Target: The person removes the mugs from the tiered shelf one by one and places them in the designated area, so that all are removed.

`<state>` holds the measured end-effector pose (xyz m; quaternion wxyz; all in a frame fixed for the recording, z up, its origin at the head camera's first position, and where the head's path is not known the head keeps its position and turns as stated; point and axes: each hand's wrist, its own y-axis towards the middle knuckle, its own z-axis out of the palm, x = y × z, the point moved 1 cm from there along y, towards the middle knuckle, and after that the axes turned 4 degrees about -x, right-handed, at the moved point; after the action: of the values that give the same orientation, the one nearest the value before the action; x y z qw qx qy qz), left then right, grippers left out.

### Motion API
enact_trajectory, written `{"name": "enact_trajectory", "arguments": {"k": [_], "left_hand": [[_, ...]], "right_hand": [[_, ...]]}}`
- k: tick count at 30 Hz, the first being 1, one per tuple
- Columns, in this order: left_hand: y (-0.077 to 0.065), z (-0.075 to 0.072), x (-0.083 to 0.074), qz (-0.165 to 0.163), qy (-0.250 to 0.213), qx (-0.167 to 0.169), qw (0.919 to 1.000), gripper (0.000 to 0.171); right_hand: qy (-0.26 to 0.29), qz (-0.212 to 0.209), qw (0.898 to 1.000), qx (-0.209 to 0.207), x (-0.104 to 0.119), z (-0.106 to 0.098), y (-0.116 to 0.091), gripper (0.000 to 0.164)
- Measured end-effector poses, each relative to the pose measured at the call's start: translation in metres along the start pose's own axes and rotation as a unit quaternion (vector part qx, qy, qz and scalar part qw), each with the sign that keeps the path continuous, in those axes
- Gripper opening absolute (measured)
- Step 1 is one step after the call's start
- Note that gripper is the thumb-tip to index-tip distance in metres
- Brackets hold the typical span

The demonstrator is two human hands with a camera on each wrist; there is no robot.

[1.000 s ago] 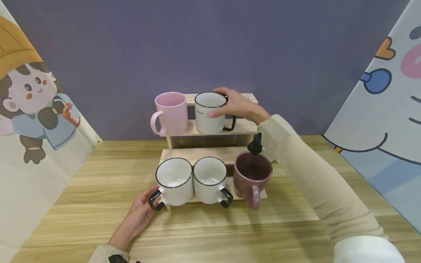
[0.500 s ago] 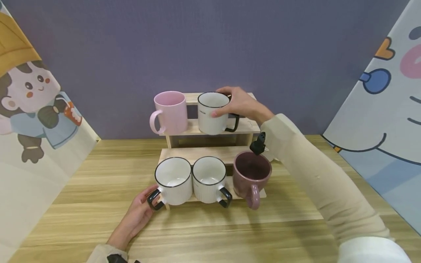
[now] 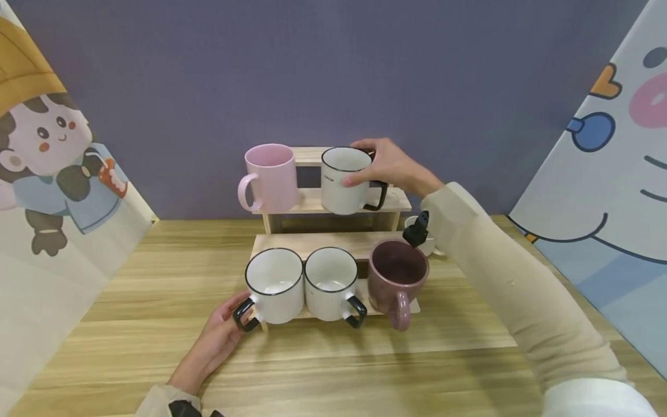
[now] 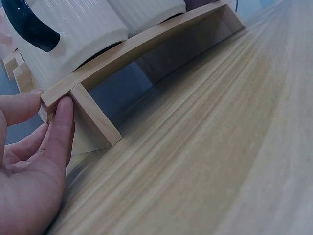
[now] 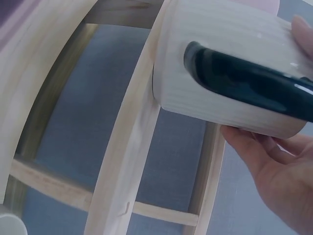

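Upper white mug (image 3: pixel 341 188): standing upright at the front edge of the upper tier of the wooden rack (image 3: pixel 312 243), its base meeting the board in the right wrist view. You are grasping it near the rim with your right hand (image 3: pixel 393 171), thumb pressing the front wall, other fingers reaching behind. Its black handle (image 3: pixel 383 197) is pointing right, below your hand.

Pink mug (image 3: pixel 273 185): sitting to its left on the same tier, apart from it, handle facing left.

Left hand (image 3: pixel 216 333): you are pinching the rack's lower front left corner, thumb above, fingers beneath.

Lower tier, left to right: left white mug (image 3: pixel 276 289), second white mug (image 3: pixel 330 289) close beside it, then plum mug (image 3: pixel 388 284). Their handles are facing front left, front right and forward.

Beyond: a white cup (image 3: pixel 427 246) is showing partly behind your right sleeve (image 3: pixel 510 284). The rack is resting on a wood-grain table (image 3: pixel 156 278) before a grey-blue wall (image 3: pixel 333 69).
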<state>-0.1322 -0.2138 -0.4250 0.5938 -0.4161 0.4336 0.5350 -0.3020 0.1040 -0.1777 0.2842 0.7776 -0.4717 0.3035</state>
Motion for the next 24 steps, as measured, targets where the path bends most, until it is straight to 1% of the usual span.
{"name": "enact_trajectory", "arguments": {"k": [3, 10, 12, 16, 19, 24], "left_hand": [[0.001, -0.001, 0.000, 0.000, -0.005, 0.005, 1.0000, 0.032], [0.004, -0.002, 0.000, -0.001, -0.003, 0.005, 1.0000, 0.040], [0.005, -0.002, 0.001, -0.001, -0.004, 0.004, 1.0000, 0.039], [0.007, -0.004, 0.002, 0.004, -0.012, 0.013, 0.9998, 0.034], [0.007, -0.004, 0.002, 0.010, -0.017, 0.022, 0.9996, 0.032], [0.007, -0.004, 0.003, 0.008, -0.018, 0.019, 0.9996, 0.033]], "right_hand": [[-0.003, 0.002, 1.000, -0.009, -0.003, -0.002, -0.001, 0.087], [0.006, 0.005, 1.000, -0.028, -0.011, -0.008, -0.002, 0.083], [0.014, 0.006, 0.999, -0.030, -0.014, -0.010, -0.003, 0.080], [0.026, 0.007, 0.999, -0.037, -0.018, -0.015, -0.006, 0.077], [0.021, 0.010, 0.999, -0.040, -0.021, -0.020, -0.008, 0.077], [0.013, 0.020, 0.999, -0.041, -0.026, -0.028, -0.013, 0.080]]}}
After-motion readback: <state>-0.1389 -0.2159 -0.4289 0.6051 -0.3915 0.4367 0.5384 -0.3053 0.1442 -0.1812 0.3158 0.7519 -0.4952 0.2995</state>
